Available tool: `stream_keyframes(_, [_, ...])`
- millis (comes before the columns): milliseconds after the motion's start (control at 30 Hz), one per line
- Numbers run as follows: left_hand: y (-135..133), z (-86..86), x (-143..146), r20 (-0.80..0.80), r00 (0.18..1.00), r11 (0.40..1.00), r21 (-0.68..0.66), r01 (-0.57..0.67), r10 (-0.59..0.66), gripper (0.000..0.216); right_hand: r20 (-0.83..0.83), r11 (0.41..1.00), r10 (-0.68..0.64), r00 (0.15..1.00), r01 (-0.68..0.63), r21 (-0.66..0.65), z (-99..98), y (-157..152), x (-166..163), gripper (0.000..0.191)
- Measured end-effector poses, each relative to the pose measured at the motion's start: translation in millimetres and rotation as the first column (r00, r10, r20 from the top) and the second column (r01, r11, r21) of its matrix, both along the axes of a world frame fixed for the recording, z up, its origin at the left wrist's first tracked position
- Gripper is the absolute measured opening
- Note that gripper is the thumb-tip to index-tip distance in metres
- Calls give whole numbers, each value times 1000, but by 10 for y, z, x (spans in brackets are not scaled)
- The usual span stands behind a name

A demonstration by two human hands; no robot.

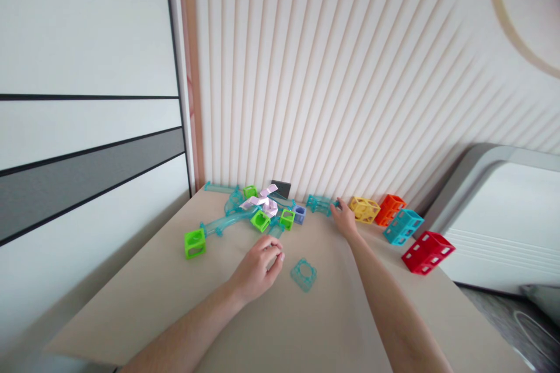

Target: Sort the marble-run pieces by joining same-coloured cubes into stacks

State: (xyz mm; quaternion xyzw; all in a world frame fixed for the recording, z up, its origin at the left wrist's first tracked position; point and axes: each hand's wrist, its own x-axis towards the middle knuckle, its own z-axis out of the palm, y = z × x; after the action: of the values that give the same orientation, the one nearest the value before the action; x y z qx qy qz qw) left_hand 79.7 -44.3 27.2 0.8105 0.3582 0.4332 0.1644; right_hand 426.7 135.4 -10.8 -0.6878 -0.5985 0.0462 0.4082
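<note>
My left hand [261, 262] hovers over or rests on the middle of the table, fingers loosely curled in, with nothing visible in them. Right of it lies a flat, clear teal square plate [294, 278] with a round hole. Farther back, my right hand [344, 218] reaches to the wall side, its fingers closed at the right end of a clear teal track piece [321, 205]; the fingertips are partly hidden. Just beyond my left hand is a heap of marble-run parts: green cube blocks [261, 221], a curved teal track [230, 221] and pale lilac pieces [269, 207].
Along the right stand a yellow block [364, 210], an orange block [391, 210], a blue block [403, 227] and a red block [427, 253]. One green cube [195, 244] sits at the left. A dark panel [281, 189] leans by the ribbed wall [280, 70].
</note>
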Motion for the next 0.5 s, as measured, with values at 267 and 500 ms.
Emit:
stream_keyframes(267, [-15,23,6,8,1000,1000,5,0,0,18,32,1000,14,999,-15,7,-29,10,15,58])
stream_keyframes(500, [-9,20,9,11,1000,1000,19,5,-5,18,53,1000,17,998,-18,19,-55,0,26,70])
